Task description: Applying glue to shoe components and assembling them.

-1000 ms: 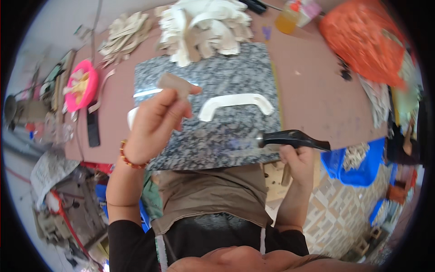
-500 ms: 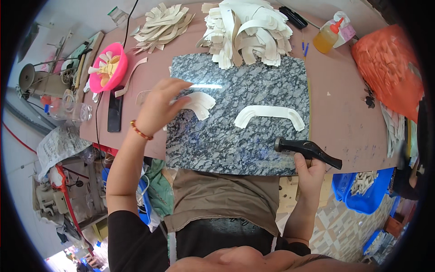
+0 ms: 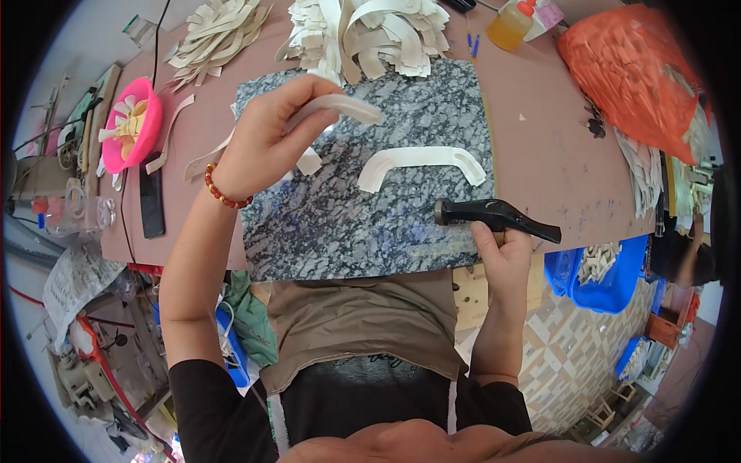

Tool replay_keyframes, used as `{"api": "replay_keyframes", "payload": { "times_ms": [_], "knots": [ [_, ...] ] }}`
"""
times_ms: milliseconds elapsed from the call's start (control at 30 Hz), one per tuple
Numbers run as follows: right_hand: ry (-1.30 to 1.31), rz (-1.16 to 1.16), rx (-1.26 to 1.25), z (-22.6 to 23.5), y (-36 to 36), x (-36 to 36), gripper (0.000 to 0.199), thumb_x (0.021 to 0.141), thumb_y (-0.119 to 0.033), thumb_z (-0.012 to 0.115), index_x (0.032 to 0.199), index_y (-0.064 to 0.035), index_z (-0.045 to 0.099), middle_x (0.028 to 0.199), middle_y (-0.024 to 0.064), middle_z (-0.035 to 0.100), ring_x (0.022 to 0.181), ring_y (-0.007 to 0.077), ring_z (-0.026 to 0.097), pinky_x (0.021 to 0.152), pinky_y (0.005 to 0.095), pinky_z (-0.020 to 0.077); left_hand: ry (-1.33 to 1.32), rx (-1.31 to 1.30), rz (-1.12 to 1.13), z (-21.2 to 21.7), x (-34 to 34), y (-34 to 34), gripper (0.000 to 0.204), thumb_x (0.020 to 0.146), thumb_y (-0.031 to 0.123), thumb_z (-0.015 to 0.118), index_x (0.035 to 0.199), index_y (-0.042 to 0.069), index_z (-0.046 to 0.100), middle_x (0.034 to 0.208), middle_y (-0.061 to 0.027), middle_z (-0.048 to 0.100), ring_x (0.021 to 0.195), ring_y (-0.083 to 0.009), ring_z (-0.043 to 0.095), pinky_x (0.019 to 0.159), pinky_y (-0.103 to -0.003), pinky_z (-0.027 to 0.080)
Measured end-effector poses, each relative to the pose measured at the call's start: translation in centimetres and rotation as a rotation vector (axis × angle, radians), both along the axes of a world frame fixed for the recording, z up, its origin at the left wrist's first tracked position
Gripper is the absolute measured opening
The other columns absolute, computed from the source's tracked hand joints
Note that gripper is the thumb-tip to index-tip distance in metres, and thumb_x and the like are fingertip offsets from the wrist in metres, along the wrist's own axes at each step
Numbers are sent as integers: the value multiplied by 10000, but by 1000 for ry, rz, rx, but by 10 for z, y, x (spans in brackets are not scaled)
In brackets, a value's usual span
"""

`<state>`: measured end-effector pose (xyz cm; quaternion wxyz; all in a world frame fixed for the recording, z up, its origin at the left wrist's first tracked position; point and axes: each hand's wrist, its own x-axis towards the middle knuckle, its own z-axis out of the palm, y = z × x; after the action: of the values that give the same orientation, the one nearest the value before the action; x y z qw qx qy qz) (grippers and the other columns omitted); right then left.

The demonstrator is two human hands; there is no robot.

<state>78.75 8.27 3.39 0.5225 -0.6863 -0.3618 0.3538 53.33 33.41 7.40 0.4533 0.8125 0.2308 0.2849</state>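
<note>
Above the left part of a speckled grey stone slab (image 3: 332,231), my left hand (image 3: 266,139) pinches a curved white strip (image 3: 355,108) between thumb and fingers. Part of another white piece (image 3: 309,161) shows on the slab below this hand; the rest is hidden. A white arched strip (image 3: 423,157) lies flat on the slab, its two ends toward me. Over the slab's near right corner, my right hand (image 3: 505,251) is closed round a black hammer (image 3: 494,211). The hammer's head lies level, with its round face to the left; most of its handle is hidden.
White strips (image 3: 370,35) are heaped behind the slab, beside a paler pile (image 3: 216,38). A pink bowl (image 3: 153,123) and black phone (image 3: 152,197) stand left. A yellow bottle (image 3: 509,27) and orange bag (image 3: 629,77) are at the right. Blue bins (image 3: 621,285) stand below.
My left hand has raised a white strip off the slab, where it was touching pieces before. My right hand still holds the hammer. The whole view has shifted somewhat.
</note>
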Motion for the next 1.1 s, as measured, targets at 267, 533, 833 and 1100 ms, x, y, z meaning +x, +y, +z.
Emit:
{"api": "replay_keyframes", "payload": {
  "times_ms": [267,533,833,1100],
  "knots": [
    [-57,-21,-32,-2,-6,5,156,917,-85,748,1023,16,696,769,-11,622,667,57,523,594,226,416,195,215,4,85,13,-53,388,919,-100,584,1282,11,667,1058,-79,688,856,-96,626,702,-220,514],
    [-31,37,-43,8,-1,-1,190,930,-124,746,1036,24,690,780,3,634,669,68,524,609,246,431,192,-92,-216,-1,27,-117,410,841,-68,657,1234,45,692,1039,-141,704,887,-324,648,774,-393,528],
    [-547,322,-34,60,-4,-12,188,895,-173,770,1022,-63,687,791,93,644,641,263,629,603,349,488,184,276,-211,-35,40,-100,429,797,-76,691,1211,37,675,1029,-132,635,956,-343,629,838,-419,530],
    [-641,415,-141,67,9,-23,224,868,-180,799,1017,-58,685,819,111,672,678,312,656,605,351,510,198,259,-352,-31,43,-80,393,780,-16,767,1165,33,705,1036,-123,641,963,-322,642,823,-411,543]
  ]
}}
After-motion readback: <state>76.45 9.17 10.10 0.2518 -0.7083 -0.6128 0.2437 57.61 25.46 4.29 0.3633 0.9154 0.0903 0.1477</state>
